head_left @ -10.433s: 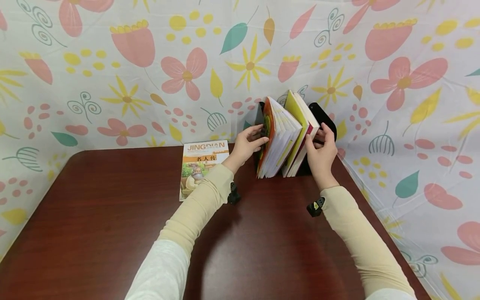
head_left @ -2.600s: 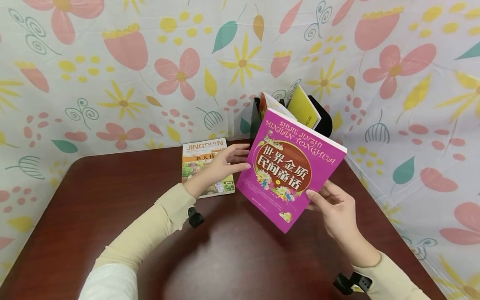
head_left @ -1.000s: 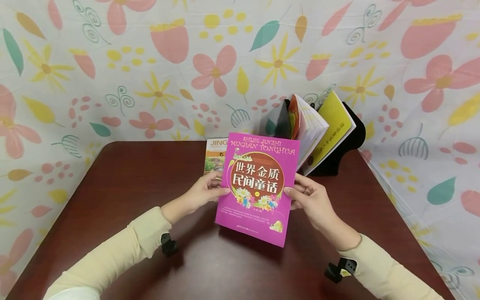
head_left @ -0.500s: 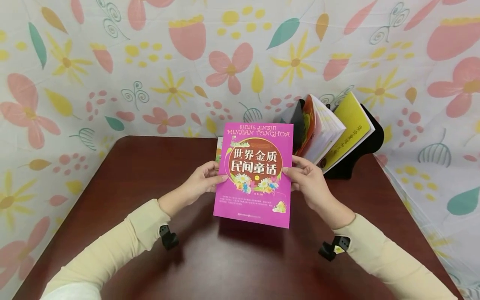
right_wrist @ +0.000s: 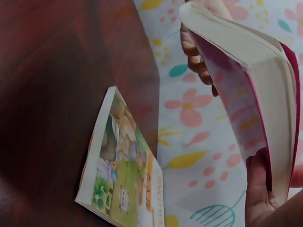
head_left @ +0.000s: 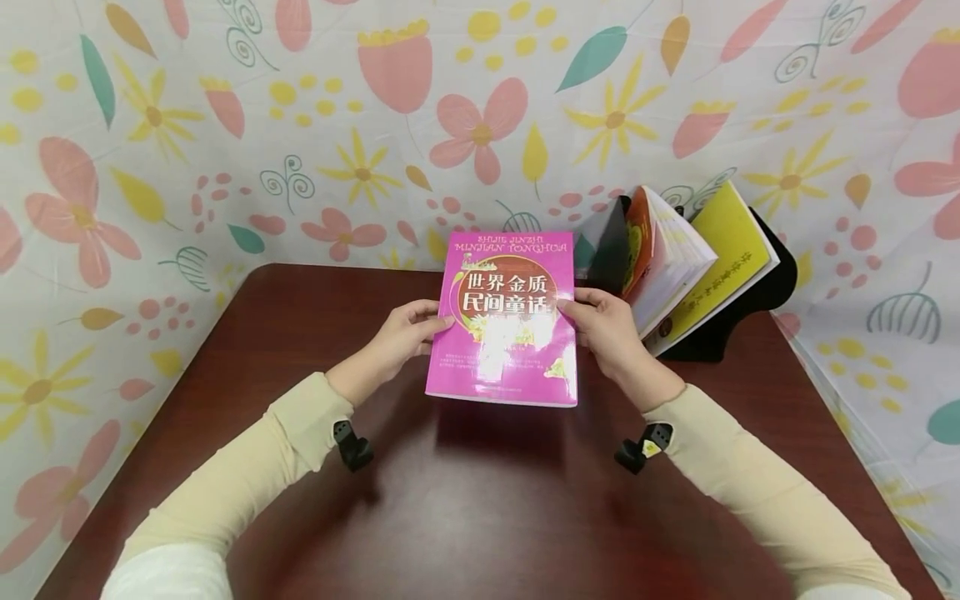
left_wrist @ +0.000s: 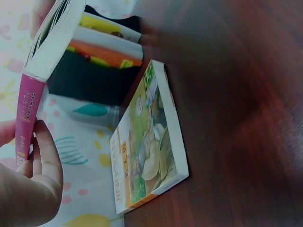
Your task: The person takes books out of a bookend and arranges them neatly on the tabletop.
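A purple-covered book [head_left: 504, 333] is held up above the table between both hands, its cover facing up and catching glare. My left hand [head_left: 397, 342] pinches its left edge, thumb on the cover and fingers beneath. At the opposite edge, my right hand [head_left: 611, 333] grips it the same way. In the right wrist view its white pages [right_wrist: 272, 94] fan slightly apart. Below it, a second book with an illustrated cover [left_wrist: 147, 142] lies flat on the table; the purple book hides it in the head view.
At the back right, a black book stand [head_left: 712, 333] holds a yellow book [head_left: 712, 267] and an orange-covered book [head_left: 641, 242], both leaning. The dark red-brown table [head_left: 495, 517] meets a floral cloth backdrop [head_left: 300, 108] behind and at the sides.
Since the oldest frame, the purple book has left the stand, first in the right hand, then in both. Over the last second it has moved farther back and tilted flatter. The head view has shifted.
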Demonstrator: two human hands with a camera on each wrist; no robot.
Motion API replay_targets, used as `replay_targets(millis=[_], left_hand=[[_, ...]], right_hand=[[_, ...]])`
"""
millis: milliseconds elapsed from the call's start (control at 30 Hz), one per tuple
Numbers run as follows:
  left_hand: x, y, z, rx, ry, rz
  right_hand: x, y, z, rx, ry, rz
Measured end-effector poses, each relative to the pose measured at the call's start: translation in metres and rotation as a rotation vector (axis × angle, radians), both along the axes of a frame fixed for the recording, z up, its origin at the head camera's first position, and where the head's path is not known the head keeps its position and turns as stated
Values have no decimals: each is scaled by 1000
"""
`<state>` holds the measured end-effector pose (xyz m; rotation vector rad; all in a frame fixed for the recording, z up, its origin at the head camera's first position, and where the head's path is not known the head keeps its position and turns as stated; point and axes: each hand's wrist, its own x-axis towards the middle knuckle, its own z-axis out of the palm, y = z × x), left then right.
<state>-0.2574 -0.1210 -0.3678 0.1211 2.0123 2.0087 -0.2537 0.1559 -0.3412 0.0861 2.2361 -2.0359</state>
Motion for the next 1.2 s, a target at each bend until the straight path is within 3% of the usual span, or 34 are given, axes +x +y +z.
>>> replay_targets(millis=[333, 500, 667, 833, 1200], left_hand=[[-26, 5, 4, -70, -66, 53], [-35, 12, 1, -60, -65, 141], [-46, 16, -8, -62, -36, 216], [-52, 15, -20, -71, -15, 224], [-61, 14, -45, -64, -47, 213]], right_hand=[[-34, -5, -7, 153, -24, 36], [-53, -2, -17, 150, -41, 38], [-68, -3, -27, 177, -36, 18], [-76, -5, -38, 210, -58, -8], [-89, -3, -65, 220, -93, 11]])
